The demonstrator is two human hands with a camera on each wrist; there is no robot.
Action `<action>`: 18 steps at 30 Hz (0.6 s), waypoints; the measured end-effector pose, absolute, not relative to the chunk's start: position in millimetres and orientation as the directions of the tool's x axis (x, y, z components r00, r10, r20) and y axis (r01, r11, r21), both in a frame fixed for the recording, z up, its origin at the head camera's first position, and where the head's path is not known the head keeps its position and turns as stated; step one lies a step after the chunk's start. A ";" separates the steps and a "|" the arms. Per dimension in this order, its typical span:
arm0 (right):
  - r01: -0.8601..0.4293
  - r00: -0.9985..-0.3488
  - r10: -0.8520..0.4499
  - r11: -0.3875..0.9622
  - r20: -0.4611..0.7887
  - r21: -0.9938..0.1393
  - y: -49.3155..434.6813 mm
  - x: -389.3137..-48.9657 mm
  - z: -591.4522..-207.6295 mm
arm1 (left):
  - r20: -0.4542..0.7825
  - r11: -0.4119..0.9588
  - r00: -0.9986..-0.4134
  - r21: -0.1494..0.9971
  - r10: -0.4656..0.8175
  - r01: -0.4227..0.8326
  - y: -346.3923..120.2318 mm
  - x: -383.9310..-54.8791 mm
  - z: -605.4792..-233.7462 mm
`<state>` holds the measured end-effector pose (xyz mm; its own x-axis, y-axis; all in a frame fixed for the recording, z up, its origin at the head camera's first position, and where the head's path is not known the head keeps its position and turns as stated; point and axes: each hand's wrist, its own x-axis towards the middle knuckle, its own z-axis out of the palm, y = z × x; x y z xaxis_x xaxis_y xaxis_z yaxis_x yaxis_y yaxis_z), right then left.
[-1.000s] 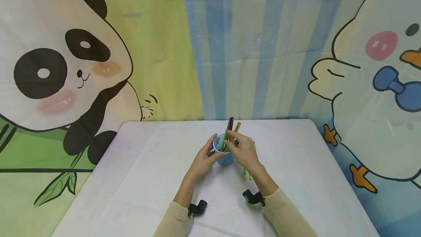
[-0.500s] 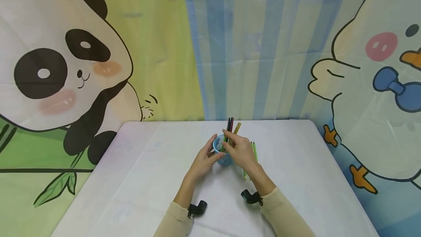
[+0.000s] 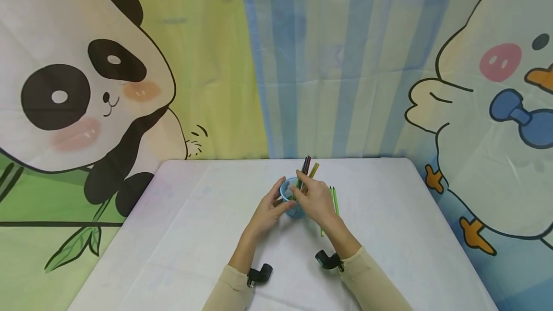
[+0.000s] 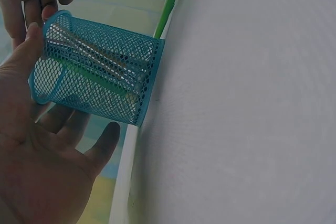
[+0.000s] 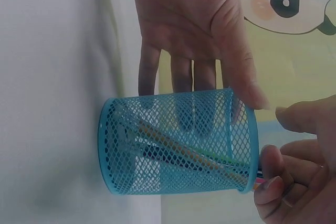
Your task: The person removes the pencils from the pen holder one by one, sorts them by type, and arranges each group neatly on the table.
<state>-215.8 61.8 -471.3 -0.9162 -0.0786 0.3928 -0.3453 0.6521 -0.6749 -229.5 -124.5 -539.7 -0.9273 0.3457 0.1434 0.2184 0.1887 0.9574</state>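
Observation:
A light blue mesh pen holder point(image 3: 295, 213) stands upright on the table. My left hand point(image 3: 265, 212) holds it, the thumb near the rim on one side and the fingers around the other. Several coloured pencils point(image 3: 307, 163) lean inside it, their upper ends sticking out above the rim. Over the opening, my right hand point(image 3: 318, 200) has its fingers curled around these pencils; the right wrist view shows its fingertips point(image 5: 271, 184) at the pencils, with the thumb held apart. Green pencils point(image 3: 335, 199) lie on the table beside my right wrist, partly hidden by it.
The white-covered table point(image 3: 194, 239) stretches around both hands. Behind it hang printed cloths, one with a panda point(image 3: 125, 124) and one with a white bird point(image 3: 488, 167). Each wrist wears a small black camera point(image 3: 260, 274).
The upper ends of the pencils in the holder have tipped to the right. My right hand has shifted slightly left, uncovering more of the green pencils on the table. The left hand stays put.

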 end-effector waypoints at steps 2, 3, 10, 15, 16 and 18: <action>-0.358 -0.908 -0.072 0.646 0.413 -0.674 63.6 -215.0 -470.6 | 0.139 0.189 -0.928 0.958 0.346 0.214 -124.2 -229.3 -540.1; -0.366 -0.903 -0.070 0.642 0.424 -0.674 64.5 -214.9 -470.3 | 0.138 0.187 -0.928 0.959 0.347 0.212 -124.1 -229.4 -540.3; -0.393 -0.881 -0.059 0.641 0.469 -0.659 69.0 -216.3 -470.9 | 0.156 0.169 -0.920 0.959 0.359 0.229 -124.7 -229.8 -540.1; -0.376 -0.885 -0.047 0.659 0.464 -0.652 70.2 -217.9 -469.9 | 0.161 0.168 -0.920 0.958 0.357 0.233 -124.4 -230.3 -539.7; -0.372 -0.887 -0.047 0.661 0.459 -0.652 70.2 -218.0 -469.5 | 0.160 0.167 -0.920 0.958 0.357 0.231 -124.4 -230.3 -539.6; -0.365 -0.892 -0.050 0.667 0.449 -0.650 70.2 -218.5 -468.8 | 0.157 0.171 -0.921 0.958 0.356 0.229 -124.5 -230.2 -539.3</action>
